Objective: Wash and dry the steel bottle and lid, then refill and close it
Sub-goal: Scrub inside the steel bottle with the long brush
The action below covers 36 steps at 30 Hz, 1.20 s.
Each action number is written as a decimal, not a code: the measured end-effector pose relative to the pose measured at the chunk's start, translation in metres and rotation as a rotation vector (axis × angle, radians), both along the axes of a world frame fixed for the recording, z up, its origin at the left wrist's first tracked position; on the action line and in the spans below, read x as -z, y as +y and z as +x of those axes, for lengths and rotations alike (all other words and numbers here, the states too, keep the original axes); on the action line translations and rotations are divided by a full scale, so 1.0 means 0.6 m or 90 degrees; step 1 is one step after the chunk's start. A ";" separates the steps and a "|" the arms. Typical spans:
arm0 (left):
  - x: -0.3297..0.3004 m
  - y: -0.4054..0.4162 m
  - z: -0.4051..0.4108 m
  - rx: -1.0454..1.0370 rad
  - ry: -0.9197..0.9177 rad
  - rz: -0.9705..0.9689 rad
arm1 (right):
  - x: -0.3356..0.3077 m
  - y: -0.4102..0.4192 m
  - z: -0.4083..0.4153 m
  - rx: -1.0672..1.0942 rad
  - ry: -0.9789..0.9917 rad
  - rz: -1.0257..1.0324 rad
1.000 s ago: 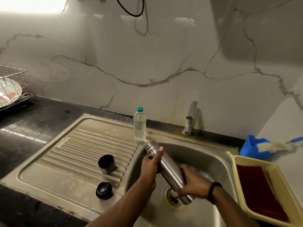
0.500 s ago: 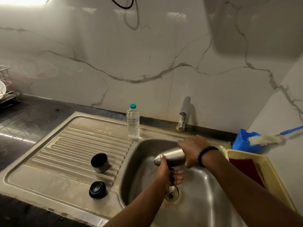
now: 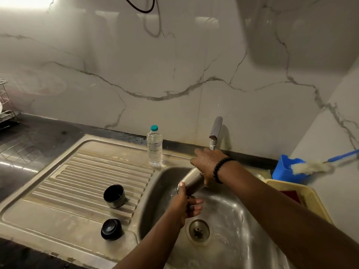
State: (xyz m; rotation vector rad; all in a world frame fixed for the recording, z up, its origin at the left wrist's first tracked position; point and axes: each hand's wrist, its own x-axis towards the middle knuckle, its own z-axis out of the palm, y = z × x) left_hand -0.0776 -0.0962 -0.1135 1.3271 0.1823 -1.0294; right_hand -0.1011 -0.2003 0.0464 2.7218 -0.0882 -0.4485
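The steel bottle (image 3: 192,181) lies tilted over the sink basin (image 3: 233,206), its open mouth pointing left and down. My left hand (image 3: 184,204) grips its neck, with the thumb at the mouth. My right hand (image 3: 206,164) holds the base end, just below the tap (image 3: 214,133). On the ribbed drainboard (image 3: 81,171) lies the steel cup lid (image 3: 114,196) on its side, and nearer to me sits the black inner cap (image 3: 111,229). No water stream is visible.
A clear plastic water bottle (image 3: 154,147) with a teal cap stands at the sink's back edge. A yellow basket (image 3: 303,199), a blue holder (image 3: 285,167) and a brush (image 3: 310,166) sit on the right. A wire dish rack (image 3: 5,105) is far left.
The bottle swung from base-down near the drain to nearly level. My right hand carried the base end up toward the tap, while my left hand stayed at the neck.
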 end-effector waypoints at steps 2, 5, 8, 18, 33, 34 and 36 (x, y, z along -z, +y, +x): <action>-0.001 0.002 0.004 -0.007 -0.012 0.006 | -0.003 -0.001 0.007 -0.002 0.006 0.015; -0.006 0.004 0.006 -0.011 -0.028 0.028 | -0.003 -0.005 0.012 -0.003 0.013 0.035; -0.004 0.006 0.007 -0.007 -0.031 0.043 | 0.000 -0.011 0.012 0.000 0.007 0.054; -0.004 0.002 -0.004 0.148 -0.789 0.208 | 0.008 -0.041 -0.033 0.102 -0.071 0.290; -0.050 -0.086 -0.020 0.202 -0.735 0.051 | -0.033 -0.318 -0.169 0.338 -0.156 -0.019; -0.053 -0.090 -0.021 0.207 -0.741 0.054 | -0.037 -0.341 -0.182 0.358 -0.092 -0.079; -0.059 -0.095 -0.024 0.207 -0.746 0.054 | -0.035 -0.370 -0.202 0.385 0.023 -0.131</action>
